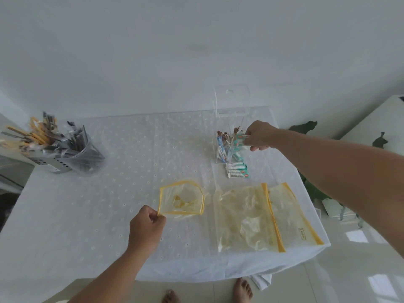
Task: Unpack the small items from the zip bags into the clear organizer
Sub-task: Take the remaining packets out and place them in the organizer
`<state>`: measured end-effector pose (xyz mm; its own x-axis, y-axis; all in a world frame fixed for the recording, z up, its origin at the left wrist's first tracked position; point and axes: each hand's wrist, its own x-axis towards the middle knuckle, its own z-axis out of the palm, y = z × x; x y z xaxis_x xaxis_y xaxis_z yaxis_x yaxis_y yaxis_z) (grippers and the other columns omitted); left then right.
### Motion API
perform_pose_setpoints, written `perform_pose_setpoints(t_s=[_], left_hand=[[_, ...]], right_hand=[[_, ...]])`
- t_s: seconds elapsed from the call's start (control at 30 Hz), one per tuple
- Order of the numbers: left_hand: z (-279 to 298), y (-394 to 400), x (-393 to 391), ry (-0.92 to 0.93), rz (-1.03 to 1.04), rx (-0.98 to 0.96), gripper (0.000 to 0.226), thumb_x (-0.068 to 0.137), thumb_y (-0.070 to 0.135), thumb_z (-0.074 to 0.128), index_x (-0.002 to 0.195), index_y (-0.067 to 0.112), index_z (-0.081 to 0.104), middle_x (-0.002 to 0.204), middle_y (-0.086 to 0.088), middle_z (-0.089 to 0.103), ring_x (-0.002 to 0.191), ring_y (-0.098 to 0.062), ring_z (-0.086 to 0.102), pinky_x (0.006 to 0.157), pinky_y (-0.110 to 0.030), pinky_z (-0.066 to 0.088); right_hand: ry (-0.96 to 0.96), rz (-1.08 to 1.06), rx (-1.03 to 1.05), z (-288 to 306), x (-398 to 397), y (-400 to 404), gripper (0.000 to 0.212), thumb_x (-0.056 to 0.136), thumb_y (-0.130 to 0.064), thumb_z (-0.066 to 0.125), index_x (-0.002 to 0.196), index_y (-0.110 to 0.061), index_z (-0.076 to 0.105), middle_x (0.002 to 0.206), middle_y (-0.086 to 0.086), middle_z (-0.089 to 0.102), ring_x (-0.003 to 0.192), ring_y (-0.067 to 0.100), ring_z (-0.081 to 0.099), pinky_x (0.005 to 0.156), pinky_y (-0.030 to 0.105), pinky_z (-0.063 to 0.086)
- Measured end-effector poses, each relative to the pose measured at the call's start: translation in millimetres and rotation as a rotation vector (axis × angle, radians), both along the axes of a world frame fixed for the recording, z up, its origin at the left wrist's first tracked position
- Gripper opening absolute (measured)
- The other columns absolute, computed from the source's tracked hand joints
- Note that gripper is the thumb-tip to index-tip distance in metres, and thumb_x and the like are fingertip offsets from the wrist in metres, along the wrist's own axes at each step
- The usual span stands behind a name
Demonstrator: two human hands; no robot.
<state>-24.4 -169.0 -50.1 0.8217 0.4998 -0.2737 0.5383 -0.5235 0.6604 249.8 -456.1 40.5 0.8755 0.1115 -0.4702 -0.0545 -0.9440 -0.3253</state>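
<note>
My left hand [147, 225] pinches the yellow rim of a small zip bag [182, 199] that gapes open near the table's middle. My right hand [259, 135] reaches over the clear organizer [220, 119] at the back right and grips a teal-and-white sachet [240, 137] just above it. The organizer has its lid raised and holds several sachets and small packets. Two more sachets [237, 170] lie on the cloth in front of it. Two flat, see-through zip bags with yellow strips [247, 219] [295, 215] lie at the front right.
A grey perforated holder and a clear cup [72, 153] packed with wrapped cutlery and sticks stand at the left. A white eyelet tablecloth [98, 215] covers the table. A green plant [306, 127] sits beyond the right edge. My bare feet show below the front edge.
</note>
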Motion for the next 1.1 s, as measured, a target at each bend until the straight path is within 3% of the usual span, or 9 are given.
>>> perform_pose_setpoints(t_s=[0.1, 0.2, 0.3, 0.4, 0.57, 0.73, 0.9, 1.0, 1.1], left_hand=[[-1, 3, 0, -0.002, 0.01, -0.004, 0.015, 0.084, 0.008, 0.067, 0.076, 0.009, 0.055, 0.07, -0.008, 0.058, 0.059, -0.018, 0.051, 0.051, -0.029, 0.037], [-2, 6, 0, -0.001, 0.017, -0.005, 0.015, 0.084, 0.009, 0.068, 0.076, 0.009, 0.055, 0.07, -0.008, 0.059, 0.06, -0.019, 0.051, 0.051, -0.029, 0.038], [-2, 8, -1, -0.003, 0.025, -0.008, 0.015, 0.083, 0.009, 0.068, 0.076, 0.009, 0.055, 0.07, -0.008, 0.06, 0.06, -0.019, 0.052, 0.052, -0.029, 0.038], [-1, 10, -2, -0.008, 0.023, -0.001, 0.016, 0.083, 0.008, 0.069, 0.075, 0.01, 0.055, 0.069, -0.007, 0.059, 0.059, -0.018, 0.052, 0.051, -0.029, 0.038], [3, 9, -2, -0.013, 0.025, -0.003, 0.016, 0.083, 0.008, 0.069, 0.075, 0.01, 0.055, 0.069, -0.006, 0.059, 0.059, -0.017, 0.051, 0.051, -0.027, 0.038], [10, 5, -2, -0.021, 0.014, -0.009, 0.013, 0.083, 0.008, 0.067, 0.077, 0.008, 0.056, 0.068, -0.006, 0.057, 0.057, -0.016, 0.049, 0.05, -0.026, 0.037], [16, 1, -2, -0.043, -0.022, -0.027, 0.013, 0.083, 0.007, 0.066, 0.078, 0.008, 0.055, 0.067, -0.004, 0.055, 0.057, -0.014, 0.046, 0.05, -0.025, 0.036], [20, 0, 0, -0.046, -0.053, -0.037, 0.013, 0.083, 0.009, 0.066, 0.078, 0.009, 0.055, 0.068, -0.002, 0.055, 0.058, -0.014, 0.047, 0.05, -0.024, 0.036], [22, -1, 3, -0.04, -0.069, -0.059, 0.013, 0.082, 0.012, 0.067, 0.078, 0.011, 0.055, 0.068, -0.001, 0.055, 0.059, -0.015, 0.048, 0.052, -0.026, 0.038]], right_hand=[[-0.045, -0.033, 0.034, -8, 5, 3, 0.01, 0.093, -0.012, 0.061, 0.095, -0.006, 0.07, 0.076, 0.012, 0.075, 0.051, 0.011, 0.067, 0.046, 0.021, 0.05], [-0.119, -0.026, 0.024, -13, 8, 4, 0.01, 0.091, -0.01, 0.064, 0.09, -0.005, 0.073, 0.074, 0.011, 0.076, 0.075, 0.022, 0.076, 0.067, 0.033, 0.063], [-0.183, -0.019, 0.022, -15, 8, 5, 0.007, 0.087, -0.012, 0.072, 0.086, -0.005, 0.073, 0.071, 0.01, 0.075, 0.074, 0.022, 0.076, 0.074, 0.037, 0.064], [-0.215, -0.05, 0.099, -17, 8, 5, 0.012, 0.085, -0.014, 0.078, 0.091, -0.007, 0.071, 0.082, 0.01, 0.074, 0.076, 0.023, 0.075, 0.075, 0.036, 0.062], [-0.297, 0.134, -0.037, -31, 4, 7, 0.018, 0.095, -0.011, 0.061, 0.102, -0.011, 0.078, 0.105, 0.008, 0.074, 0.098, 0.027, 0.068, 0.089, 0.04, 0.057], [-0.37, 0.095, -0.148, -43, -8, 14, 0.026, 0.1, -0.023, 0.052, 0.102, -0.029, 0.077, 0.1, -0.001, 0.073, 0.088, 0.026, 0.067, 0.076, 0.036, 0.057], [-0.531, -0.163, 0.117, -36, -19, 16, 0.021, 0.101, -0.029, 0.049, 0.102, -0.027, 0.071, 0.096, -0.007, 0.069, 0.084, 0.021, 0.064, 0.066, 0.031, 0.05], [-0.647, -0.041, 0.309, -33, -48, 20, 0.017, 0.1, -0.031, 0.054, 0.1, -0.023, 0.069, 0.096, -0.01, 0.069, 0.081, 0.014, 0.063, 0.068, 0.028, 0.051], [-0.455, 0.165, 0.404, -45, -92, 32, 0.025, 0.095, -0.046, 0.063, 0.107, -0.026, 0.07, 0.097, -0.013, 0.07, 0.072, -0.001, 0.059, 0.072, 0.028, 0.051]])
